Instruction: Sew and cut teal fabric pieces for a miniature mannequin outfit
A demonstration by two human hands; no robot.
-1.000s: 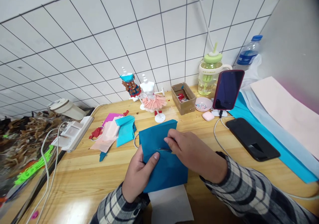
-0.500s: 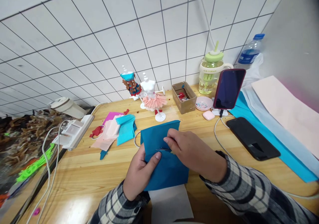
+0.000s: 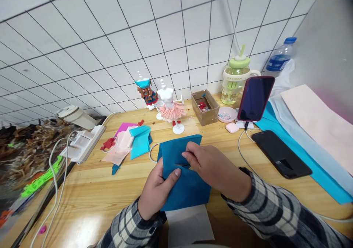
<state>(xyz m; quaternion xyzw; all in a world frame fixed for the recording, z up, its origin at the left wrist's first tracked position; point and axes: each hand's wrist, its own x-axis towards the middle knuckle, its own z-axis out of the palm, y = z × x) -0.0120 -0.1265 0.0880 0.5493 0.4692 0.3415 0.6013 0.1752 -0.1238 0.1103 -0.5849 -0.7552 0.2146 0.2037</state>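
Note:
A folded sheet of dark blue crepe paper (image 3: 187, 194) is held up above the table. My left hand (image 3: 158, 189) grips its left side, thumb on the front face and fingers behind. My right hand (image 3: 208, 163) is closed around scissors (image 3: 182, 165), whose thin blades point left across the middle of the sheet, just above my left thumb. The scissors' handles are mostly hidden in my right fingers. Behind the paper stands a small white dress form (image 3: 166, 95) in a pleated pink skirt (image 3: 173, 112). A second form in a blue and brown dress (image 3: 147, 93) is beside it.
Paper scraps (image 3: 140, 141) lie left of my hands, near a white power strip (image 3: 85, 145). A cardboard box (image 3: 205, 115), pink dish (image 3: 227, 114), green-lidded cup (image 3: 234, 79) and propped phone (image 3: 255, 99) line the back. Another phone (image 3: 281, 154) and long paper sheets (image 3: 317, 119) lie right.
The view has shifted slightly, so the scene sits a little further right. Both hands keep their hold, and the scissors blades stay at nearly the same place on the blue paper.

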